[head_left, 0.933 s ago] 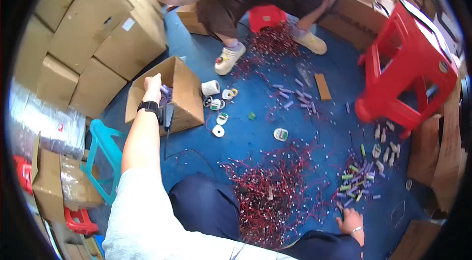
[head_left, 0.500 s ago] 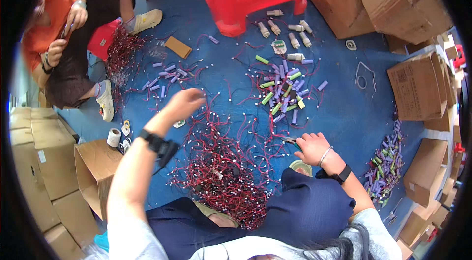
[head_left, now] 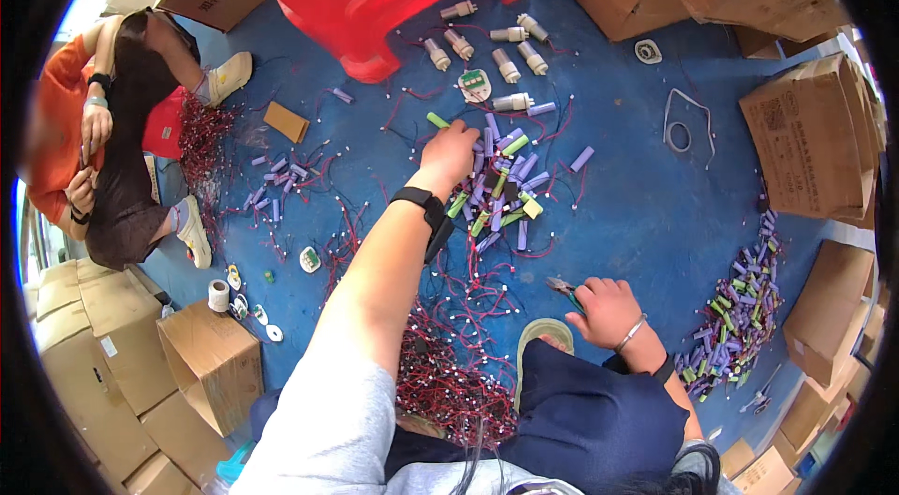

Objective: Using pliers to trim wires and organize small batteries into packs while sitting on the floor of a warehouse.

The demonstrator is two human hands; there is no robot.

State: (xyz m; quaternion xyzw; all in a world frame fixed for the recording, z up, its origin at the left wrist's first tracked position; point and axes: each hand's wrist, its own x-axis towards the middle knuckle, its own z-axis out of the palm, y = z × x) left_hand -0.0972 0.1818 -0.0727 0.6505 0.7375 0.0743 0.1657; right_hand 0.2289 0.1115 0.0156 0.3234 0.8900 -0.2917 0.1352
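My left hand [head_left: 448, 156] reaches over the left side of a pile of purple and green cylindrical batteries [head_left: 524, 165] with thin wires. Its fingertips point down among them, and what they touch or hold is hidden. A loose green battery [head_left: 437, 120] lies just beyond that hand. My right hand [head_left: 604, 312] is closed round a pair of pliers [head_left: 562, 286] with green handles, jaws pointing left, held above the floor by my knee. Between my legs spreads a large tangle of red and black wires [head_left: 449, 373] with small white connectors.
A red plastic stool [head_left: 370, 22] stands ahead, with white cylindrical motor-like parts [head_left: 506, 64] beside it. Another heap of batteries [head_left: 740, 308] lies at right. Cardboard boxes [head_left: 805, 139] line both sides. A co-worker [head_left: 122, 130] sits at far left near more wires.
My left hand has moved right and forward, from above the wires to the battery pile. My right hand still grips the pliers. The view has shifted slightly.
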